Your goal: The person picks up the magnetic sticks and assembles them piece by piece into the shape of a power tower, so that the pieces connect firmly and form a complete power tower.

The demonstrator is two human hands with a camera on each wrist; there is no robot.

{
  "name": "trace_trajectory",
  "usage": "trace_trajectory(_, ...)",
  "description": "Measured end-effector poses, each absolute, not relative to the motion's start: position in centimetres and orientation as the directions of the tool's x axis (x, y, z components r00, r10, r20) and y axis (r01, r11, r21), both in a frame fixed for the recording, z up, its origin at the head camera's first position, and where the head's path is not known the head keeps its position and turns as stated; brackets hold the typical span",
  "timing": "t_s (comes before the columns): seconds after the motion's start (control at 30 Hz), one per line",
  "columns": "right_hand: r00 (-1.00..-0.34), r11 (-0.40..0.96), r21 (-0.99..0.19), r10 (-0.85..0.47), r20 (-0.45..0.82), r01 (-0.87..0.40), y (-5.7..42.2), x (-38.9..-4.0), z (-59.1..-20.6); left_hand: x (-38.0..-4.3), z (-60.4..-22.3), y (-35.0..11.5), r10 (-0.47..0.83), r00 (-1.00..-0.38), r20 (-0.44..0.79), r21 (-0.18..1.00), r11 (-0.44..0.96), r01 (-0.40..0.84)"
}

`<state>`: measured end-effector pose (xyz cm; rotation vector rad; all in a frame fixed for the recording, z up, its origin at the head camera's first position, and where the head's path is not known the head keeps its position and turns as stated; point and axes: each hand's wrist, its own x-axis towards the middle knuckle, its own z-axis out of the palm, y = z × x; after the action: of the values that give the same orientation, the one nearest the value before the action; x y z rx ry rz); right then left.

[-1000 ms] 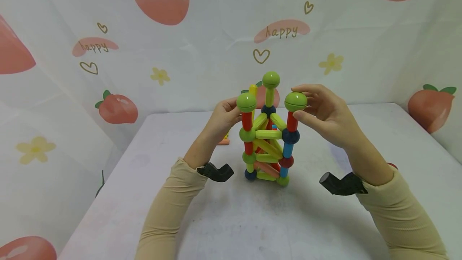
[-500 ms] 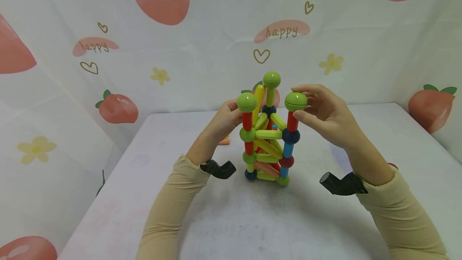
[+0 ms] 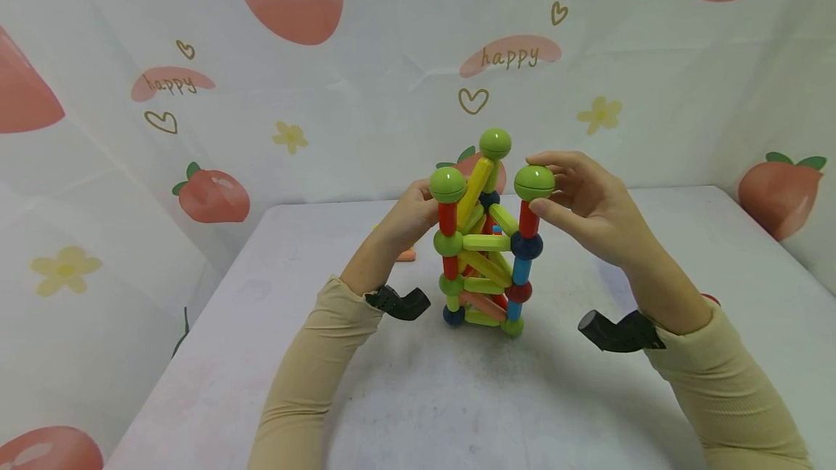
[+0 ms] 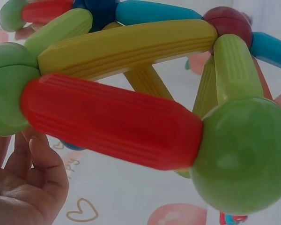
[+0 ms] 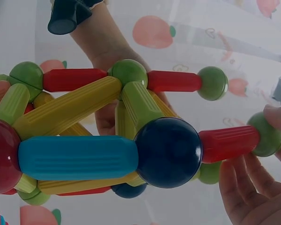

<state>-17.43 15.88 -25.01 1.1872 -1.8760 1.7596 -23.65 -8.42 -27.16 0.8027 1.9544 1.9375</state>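
The left hand (image 3: 414, 214) is reaching behind the rod-and-ball tower (image 3: 486, 243) standing on the table (image 3: 392, 397), its fingertips hiding, their hold impossible to tell. The yellow rod (image 3: 474, 194) is now leaning further right, apparently bridging toward the rear green ball (image 3: 495, 143), while the right hand (image 3: 591, 201) is pinching the right green ball (image 3: 534, 182)

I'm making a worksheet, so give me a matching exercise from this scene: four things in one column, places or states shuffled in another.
1. Right hand
2. Upper bright yellow rod
3. Tower
4. Backdrop

A. stands on the table
B. printed with "happy"
C. slants up toward the rear green ball
D. grips a front green ball

Pairs: 1-D, 2-C, 3-A, 4-B
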Motion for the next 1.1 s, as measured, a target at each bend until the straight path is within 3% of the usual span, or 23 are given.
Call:
trace_trajectory(0.27,-0.61,-0.114,-0.68,-0.355,0.709,-0.724,15.9,-17.4,-25.0,-24.4,-28.0,-9.6,0.465,-0.871,0.154,0.98,0.042,0.196)
trace_trajectory(0.43,-0.607,-0.116,-0.678,-0.356,0.71,-0.726,15.9,-17.4,-25.0,-25.8,-30.4,-12.3,0.354,-0.934,0.051,0.95,0.272,0.155)
trace_trajectory(0.67,-0.61,-0.097,-0.677,-0.355,0.709,-0.73,15.9,-17.4,-25.1,-27.6,-35.5,-15.8,0.239,-0.969,-0.065,0.848,0.526,0.073)
trace_trajectory(0.87,-0.614,-0.098,-0.682,-0.357,0.704,-0.725,15.9,-17.4,-25.1,-28.3,-38.3,-16.8,0.253,-0.966,-0.055,0.756,0.643,0.125)
trace_trajectory(1.1,-0.616,-0.104,-0.685,-0.356,0.703,-0.721,15.9,-17.3,-25.1,-28.0,-38.6,-16.3,0.325,-0.945,-0.036,0.631,0.741,0.231)
